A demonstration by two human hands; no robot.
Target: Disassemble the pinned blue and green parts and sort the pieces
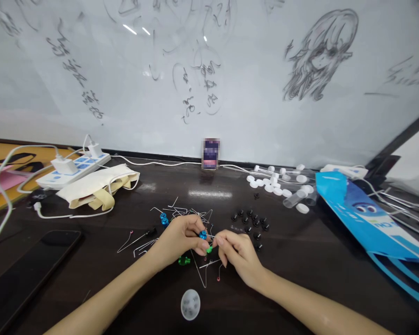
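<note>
My left hand (181,236) is closed, pinching a small shiny blue piece (203,235) between thumb and fingers. From that piece a thin metal wire (210,236) runs to the right, where the fingertips of my right hand (240,255) are closed on it. Just below, between the two hands, is a small green piece (209,250); whether fingers touch it I cannot tell. Bent metal wires (205,279) lie under and around both hands, some with pinkish-red ends. Another green piece (184,261) rests by my left wrist, and blue pieces (164,218) sit farther left.
Several black pin-like parts (254,223) lie right of my hands. Behind them are white caps (277,191) and clear tubes (294,198). A small translucent cup (190,304) stands in front. A dark phone (31,279), a power strip (80,167) and a blue bag (366,218) flank the work.
</note>
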